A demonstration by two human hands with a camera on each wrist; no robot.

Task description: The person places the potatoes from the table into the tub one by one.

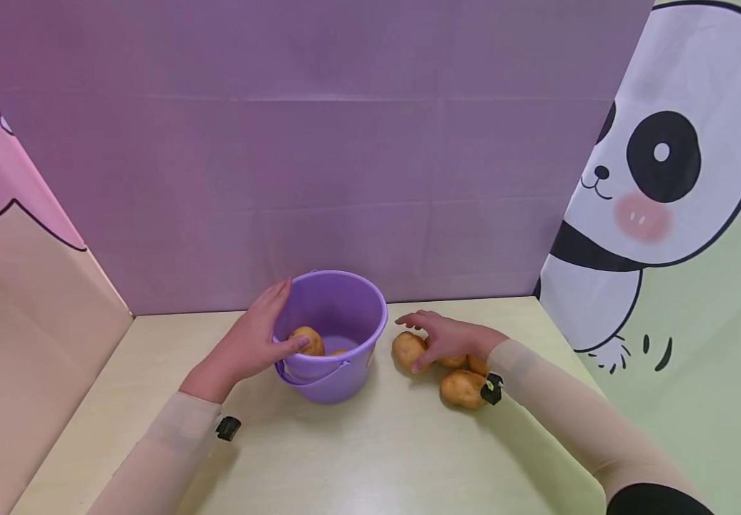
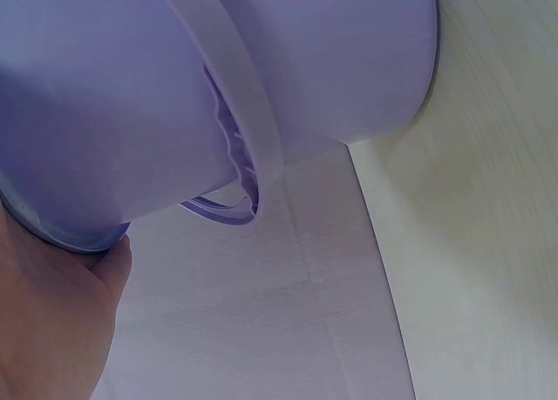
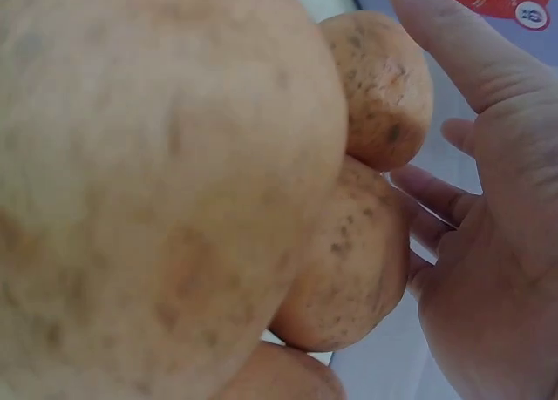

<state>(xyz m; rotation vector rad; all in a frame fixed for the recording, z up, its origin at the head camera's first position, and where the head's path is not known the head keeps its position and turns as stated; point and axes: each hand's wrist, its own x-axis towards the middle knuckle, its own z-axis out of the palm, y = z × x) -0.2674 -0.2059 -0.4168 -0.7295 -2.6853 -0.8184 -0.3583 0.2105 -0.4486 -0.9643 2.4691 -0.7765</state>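
A pale yellow-green tabletop [image 1: 357, 450] sits in a corner of a lilac cloth backdrop [image 1: 319, 143], with a panda-print panel [image 1: 660, 179] at three o'clock. The left hand [image 1: 251, 343] grips the rim of the round purple plastic bucket [image 1: 335, 332] at centre, potatoes inside; the right hand [image 1: 450, 340], fingers relaxed and spread, rests on the brown speckled potatoes [image 1: 435, 365] at the bucket's three o'clock. Only the right wrist view shows those fingers [image 3: 462, 56] lying straight beside the potatoes, not curled round them.

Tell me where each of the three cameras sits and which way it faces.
Head: on the person's head, looking down at the table, bucket, potatoes; left hand and right hand show.
Left wrist: low beside the bucket; thumb edge shows.
Right wrist: against the potatoes; right hand shows.
Both wrist views share the head view's things.
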